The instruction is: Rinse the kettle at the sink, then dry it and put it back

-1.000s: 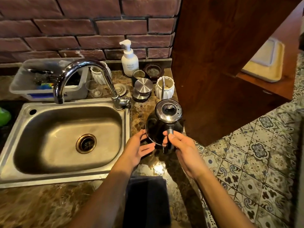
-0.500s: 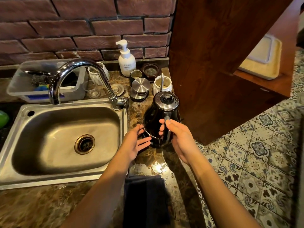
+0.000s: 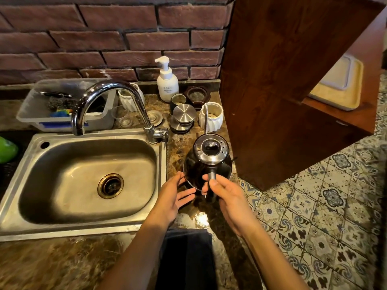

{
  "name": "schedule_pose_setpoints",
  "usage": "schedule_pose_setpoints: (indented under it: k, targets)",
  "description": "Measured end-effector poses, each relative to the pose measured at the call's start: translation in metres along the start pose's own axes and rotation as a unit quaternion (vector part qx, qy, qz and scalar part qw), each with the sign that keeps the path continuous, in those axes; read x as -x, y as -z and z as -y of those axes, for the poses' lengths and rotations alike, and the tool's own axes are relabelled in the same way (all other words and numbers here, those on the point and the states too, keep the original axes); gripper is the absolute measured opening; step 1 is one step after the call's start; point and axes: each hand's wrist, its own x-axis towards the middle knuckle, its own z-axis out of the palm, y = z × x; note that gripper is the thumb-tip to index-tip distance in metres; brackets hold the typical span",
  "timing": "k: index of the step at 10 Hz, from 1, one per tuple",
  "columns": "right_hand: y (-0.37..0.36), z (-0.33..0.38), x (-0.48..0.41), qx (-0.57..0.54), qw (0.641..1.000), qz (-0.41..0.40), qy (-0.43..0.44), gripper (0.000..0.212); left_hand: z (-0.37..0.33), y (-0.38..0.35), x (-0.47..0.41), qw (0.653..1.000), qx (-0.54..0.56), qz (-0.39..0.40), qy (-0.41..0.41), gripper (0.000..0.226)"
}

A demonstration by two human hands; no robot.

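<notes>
Kettle (image 3: 207,164), a dark gooseneck one with a shiny steel lid (image 3: 210,149) on, stands or hovers just over the marbled worktop (image 3: 62,262) to the right of the steel sink (image 3: 88,174), near the corner by the wooden cabinet (image 3: 282,91); whether its base touches the stone I cannot tell. The right hand (image 3: 228,197) is closed on the handle at the near side, thumb on top. The left hand (image 3: 173,195) is open, fingers spread, its fingertips at or just beside the kettle's lower left wall without gripping. The sink basin looks dry and no water runs from the tap (image 3: 117,97), so I judge the rinse is either not yet begun or already over; the pictures do not settle which. A dark cloth (image 3: 186,258) lies on the worktop edge close to the person, ready for drying. If rinsing is still to come, all three steps remain.
</notes>
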Motion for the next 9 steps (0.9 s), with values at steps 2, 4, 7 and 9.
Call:
schedule_pose_setpoints:
  k: [2,4,7,9]
  targets:
    - [-0.006,-0.002,-0.007,0.017,1.000,-0.010,-0.011,0.029,0.000,-0.001,-0.003,1.000,-0.007,-0.002,-0.005,0.027]
    - [-0.003,-0.002,-0.007,0.032,0.999,-0.010,-0.016,0.029,0.000,0.000,-0.003,1.000,-0.015,0.000,-0.005,0.037]
    - [-0.008,0.002,0.005,0.122,0.990,-0.067,0.030,0.018,-0.009,0.014,0.021,0.997,-0.071,0.008,-0.030,0.047]
    - [-0.029,0.010,0.017,0.358,0.894,-0.233,0.135,0.051,-0.036,0.045,0.053,0.968,-0.164,-0.060,-0.179,0.026]
